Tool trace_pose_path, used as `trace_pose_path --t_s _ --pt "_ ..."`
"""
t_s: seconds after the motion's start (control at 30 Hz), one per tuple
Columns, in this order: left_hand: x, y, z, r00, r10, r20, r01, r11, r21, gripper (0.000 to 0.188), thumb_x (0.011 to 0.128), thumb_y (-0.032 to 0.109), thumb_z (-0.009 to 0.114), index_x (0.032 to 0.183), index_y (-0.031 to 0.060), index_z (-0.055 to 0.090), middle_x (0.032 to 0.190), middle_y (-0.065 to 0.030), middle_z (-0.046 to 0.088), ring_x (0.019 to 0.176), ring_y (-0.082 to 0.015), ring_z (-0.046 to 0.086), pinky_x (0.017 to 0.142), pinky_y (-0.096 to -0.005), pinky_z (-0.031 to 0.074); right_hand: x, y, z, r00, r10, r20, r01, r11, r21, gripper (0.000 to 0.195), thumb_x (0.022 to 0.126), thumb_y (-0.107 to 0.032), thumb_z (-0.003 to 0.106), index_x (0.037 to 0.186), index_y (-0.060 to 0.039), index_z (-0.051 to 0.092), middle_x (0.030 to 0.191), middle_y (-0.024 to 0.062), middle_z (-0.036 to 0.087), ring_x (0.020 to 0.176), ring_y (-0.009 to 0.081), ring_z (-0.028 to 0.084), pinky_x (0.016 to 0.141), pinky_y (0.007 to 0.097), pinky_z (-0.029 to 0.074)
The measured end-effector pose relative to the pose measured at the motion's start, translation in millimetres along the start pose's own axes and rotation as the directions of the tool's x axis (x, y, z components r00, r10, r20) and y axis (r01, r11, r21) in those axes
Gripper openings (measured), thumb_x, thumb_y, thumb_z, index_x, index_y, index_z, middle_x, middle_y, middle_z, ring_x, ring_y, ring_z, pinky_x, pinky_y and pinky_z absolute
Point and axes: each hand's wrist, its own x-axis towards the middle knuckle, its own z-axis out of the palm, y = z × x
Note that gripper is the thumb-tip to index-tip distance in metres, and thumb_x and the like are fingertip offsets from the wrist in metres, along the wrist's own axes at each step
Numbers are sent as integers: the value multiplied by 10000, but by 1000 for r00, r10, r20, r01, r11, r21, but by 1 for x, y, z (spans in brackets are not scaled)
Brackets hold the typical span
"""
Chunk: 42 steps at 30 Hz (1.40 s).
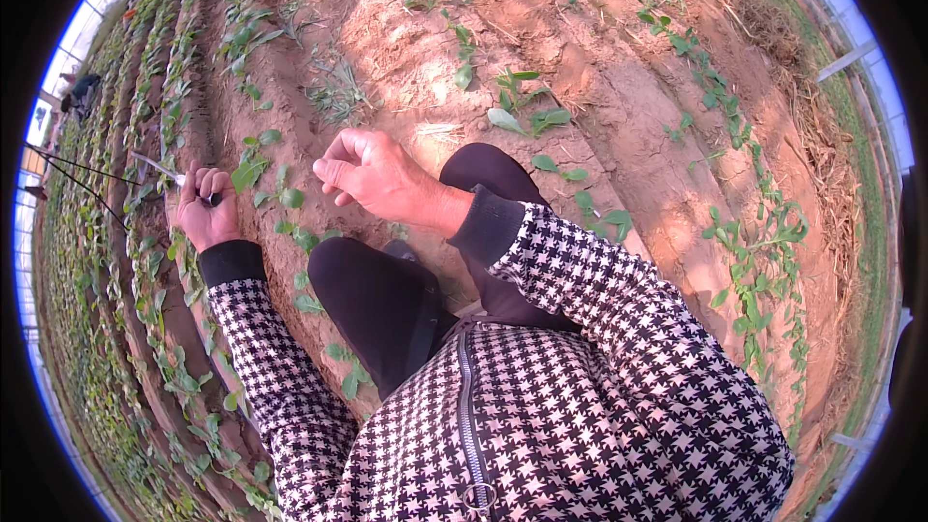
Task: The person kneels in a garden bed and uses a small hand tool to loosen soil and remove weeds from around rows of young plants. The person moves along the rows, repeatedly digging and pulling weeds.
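Note:
My left hand [209,209] is closed around the handle of a narrow-bladed hand tool [156,165], whose pale blade points to the upper left; the handle's dark end shows at the palm. To its right, my right hand [377,172] hovers over bare soil with loosely bent fingers and thumb apart, and no object shows in it. Between the hands grow small leafy seedlings [250,168], and more seedlings [291,198] stand just below them. Wilted cut greens [337,90] lie on the soil above my right hand.
My bent knees [370,297] are close below my hands. Planted rows [138,232] run along the left, and another leafy row [754,283] is at the right. Dry straw [819,138] lies near the right edge. Dark cords [87,172] cross at far left.

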Motion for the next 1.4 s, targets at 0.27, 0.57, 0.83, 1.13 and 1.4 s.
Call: trace_pose_path --t_s 0.27,0.57,0.83,1.13,1.4 --pt "-96 -163 39 960 -75 271 -197 511 837 386 835 54 477 1189 11 328 930 -50 465 785 -96 469 662 -228 397 0 4 -28 996 -33 -83 26 997 -75 358 795 -275 588 990 1 472 924 77 518 870 138 490 771 287 410" --pt "-82 -179 48 771 -553 315 -273 159 949 524 836 131 513 1295 42 276 980 -101 541 784 -151 510 697 -269 425 -81 -3 -205 791 159 -591 -180 983 24 236 861 -265 484 887 -46 401 636 9 437 454 66 424 402 230 423" --pt "-24 -138 -66 938 -337 79 -162 -226 961 286 852 143 483 1105 13 510 837 -88 599 736 -114 550 629 -238 439 -256 83 -288 389 415 -823 -742 670 -13 127 708 -87 516 769 3 451 557 37 462 439 115 452 387 267 363" --pt "-13 -129 -83 946 -324 -10 -61 -210 976 283 829 117 490 1082 -7 512 846 -108 606 710 -135 579 589 -245 460 -289 97 -288 440 256 -861 -885 -37 -464 293 671 -85 519 924 59 558 888 269 569 877 353 559 770 373 446" --pt "-23 -154 -59 978 -181 101 -149 -272 951 404 716 14 501 1120 6 489 782 -100 601 686 -148 565 625 -267 444 -284 117 -308 455 285 -844 -858 -115 -501 300 647 -92 547 928 2 590 948 220 575 912 335 551 799 349 446"
